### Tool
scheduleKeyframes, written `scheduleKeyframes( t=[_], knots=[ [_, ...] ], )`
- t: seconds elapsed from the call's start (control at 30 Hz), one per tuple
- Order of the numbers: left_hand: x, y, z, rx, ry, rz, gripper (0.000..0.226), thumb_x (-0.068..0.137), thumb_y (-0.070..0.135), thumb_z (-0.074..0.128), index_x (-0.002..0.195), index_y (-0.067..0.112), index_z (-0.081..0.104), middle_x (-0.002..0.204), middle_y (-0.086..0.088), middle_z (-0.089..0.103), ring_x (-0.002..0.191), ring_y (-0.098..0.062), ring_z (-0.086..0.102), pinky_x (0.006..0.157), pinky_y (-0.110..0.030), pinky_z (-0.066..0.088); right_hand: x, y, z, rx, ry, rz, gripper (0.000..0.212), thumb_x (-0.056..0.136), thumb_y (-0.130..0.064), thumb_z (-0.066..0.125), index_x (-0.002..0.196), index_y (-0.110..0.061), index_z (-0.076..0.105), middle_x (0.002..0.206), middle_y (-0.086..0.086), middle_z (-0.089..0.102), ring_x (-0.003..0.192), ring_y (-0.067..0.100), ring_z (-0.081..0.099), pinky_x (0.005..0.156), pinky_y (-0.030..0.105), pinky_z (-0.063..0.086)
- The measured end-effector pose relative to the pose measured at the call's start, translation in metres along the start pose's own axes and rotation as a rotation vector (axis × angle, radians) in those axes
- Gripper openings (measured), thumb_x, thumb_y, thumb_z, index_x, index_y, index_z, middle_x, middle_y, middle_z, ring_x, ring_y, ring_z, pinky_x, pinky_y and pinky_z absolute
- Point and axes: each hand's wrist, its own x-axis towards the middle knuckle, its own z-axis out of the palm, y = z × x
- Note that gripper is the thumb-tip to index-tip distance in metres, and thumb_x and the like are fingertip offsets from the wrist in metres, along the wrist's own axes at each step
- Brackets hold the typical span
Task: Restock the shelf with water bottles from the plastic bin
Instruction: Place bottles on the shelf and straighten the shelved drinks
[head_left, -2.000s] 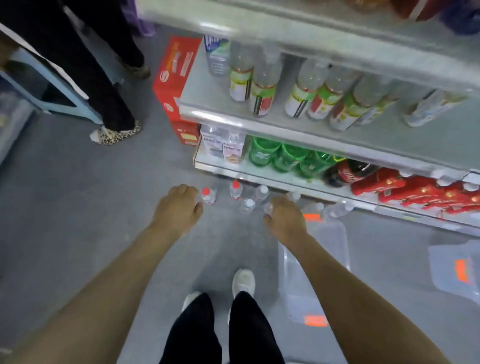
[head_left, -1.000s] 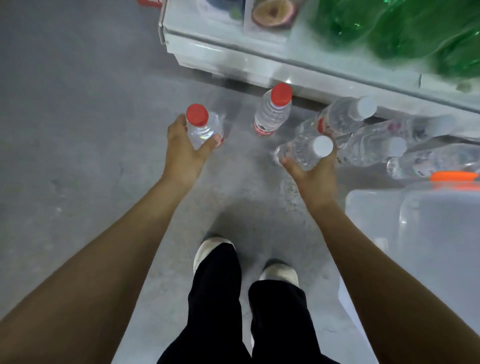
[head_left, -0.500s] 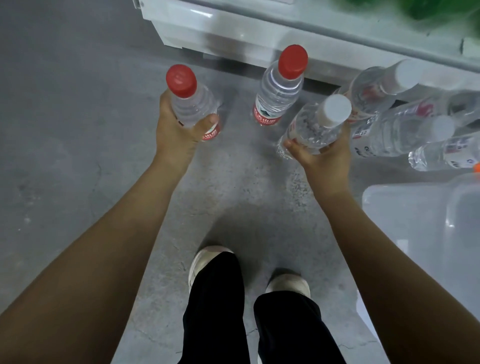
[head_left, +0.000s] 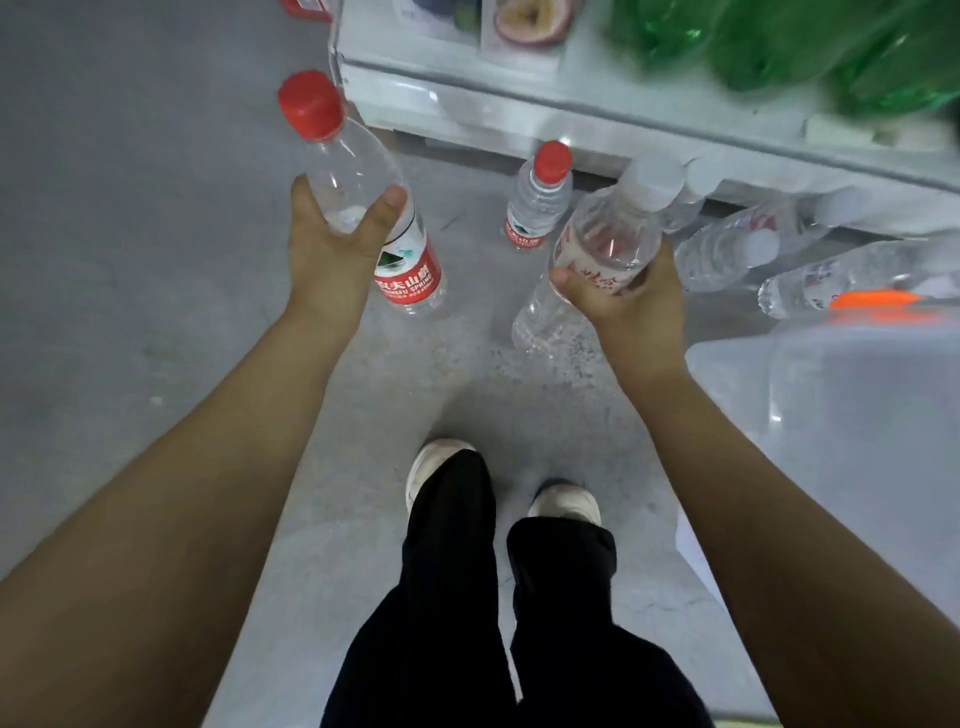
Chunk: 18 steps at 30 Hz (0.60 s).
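1. Both hands have lifted their bottles off the grey concrete floor (head_left: 130, 208), where the bottles stood a second ago. The left hand (head_left: 332, 260) grasps a clear ribbed plastic water bottle with a red cap and red label (head_left: 358, 176) by its shoulder, upper left of centre. The right hand (head_left: 628, 301) wraps round the middle of a white-capped clear plastic bottle (head_left: 613, 234), right of centre.
2. The pick-up looks finished; carrying them up to the white shelf (head_left: 519, 109) likely comes next.
3. Still on the floor are one upright red-capped bottle (head_left: 537, 202) between the hands and a cluster of white-capped bottles (head_left: 727, 254) at right, near the translucent plastic bin with an orange latch (head_left: 857, 395).
4. The bottles are thin, glossy cylinders and probably flex under a squeeze. The shelf edge is smooth and hard, and blurred green plastic bottles (head_left: 753, 36) sit on it.
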Motion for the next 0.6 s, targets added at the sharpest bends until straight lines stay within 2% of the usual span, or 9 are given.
scheduleKeyframes(
  t=[0.1,0.23,0.3,0.37,0.47,0.5,0.6],
  knots=[
    [-0.028,0.052,-0.025,-0.016,0.015,-0.004,0.032,0.085,0.027,0.065,0.108,0.021,0.043,0.094,0.016,0.055,0.078,0.014,0.057,0.073,-0.007,0.044,-0.022,-0.049,-0.025,0.036,-0.022,0.033,0.063,0.067,-0.03,0.084,0.12,-0.011,0.054,0.108,-0.004,0.067,0.098,0.006,0.064,0.083,0.018,0.051],
    [-0.069,0.142,-0.057,-0.051,-0.016,-0.009,0.029,0.082,0.04,0.064,0.098,0.022,0.048,0.088,0.014,0.058,0.072,0.012,0.058,0.068,-0.009,0.044,-0.049,-0.135,-0.061,0.155,-0.024,0.06,0.042,0.072,-0.019,0.081,0.105,-0.018,0.056,0.092,-0.013,0.065,0.076,-0.011,0.061,0.069,0.008,0.048],
    [-0.091,0.196,-0.072,-0.059,-0.06,-0.023,0.032,0.08,0.045,0.065,0.094,0.022,0.05,0.087,0.011,0.06,0.074,0.007,0.06,0.068,-0.013,0.046,-0.063,-0.186,-0.08,0.205,-0.04,0.04,0.044,0.073,-0.019,0.08,0.11,-0.014,0.057,0.095,-0.008,0.067,0.08,-0.006,0.063,0.071,0.011,0.049],
    [-0.115,0.255,-0.087,-0.068,-0.121,-0.012,0.035,0.077,0.047,0.069,0.094,0.023,0.051,0.091,0.008,0.063,0.078,0.002,0.063,0.07,-0.017,0.049,-0.078,-0.243,-0.102,0.275,-0.045,0.015,0.043,0.075,-0.017,0.078,0.111,-0.016,0.055,0.096,-0.009,0.065,0.08,-0.007,0.063,0.069,0.009,0.048],
    [-0.158,0.349,-0.113,-0.074,-0.133,0.021,0.028,0.083,0.038,0.065,0.101,0.02,0.051,0.085,0.016,0.06,0.061,0.018,0.057,0.055,-0.002,0.042,-0.102,-0.334,-0.135,0.387,-0.057,-0.024,0.035,0.08,-0.014,0.072,0.108,-0.022,0.053,0.097,-0.01,0.064,0.081,-0.005,0.063,0.067,0.007,0.048],
    [-0.174,0.379,-0.122,-0.065,-0.136,0.037,0.029,0.084,0.039,0.064,0.103,0.021,0.052,0.085,0.017,0.059,0.06,0.018,0.056,0.053,-0.002,0.041,-0.111,-0.362,-0.147,0.418,-0.053,-0.036,0.032,0.081,-0.015,0.071,0.106,-0.023,0.053,0.097,-0.009,0.065,0.084,-0.001,0.064,0.067,0.009,0.049],
    [-0.212,0.468,-0.148,-0.076,-0.155,0.094,0.036,0.083,0.047,0.061,0.111,0.024,0.054,0.092,0.017,0.062,0.081,0.006,0.06,0.063,-0.013,0.042,-0.137,-0.449,-0.179,0.515,-0.037,-0.056,0.027,0.083,-0.022,0.069,0.102,-0.028,0.052,0.095,-0.01,0.065,0.085,0.006,0.064,0.074,0.022,0.052]
  ],
)
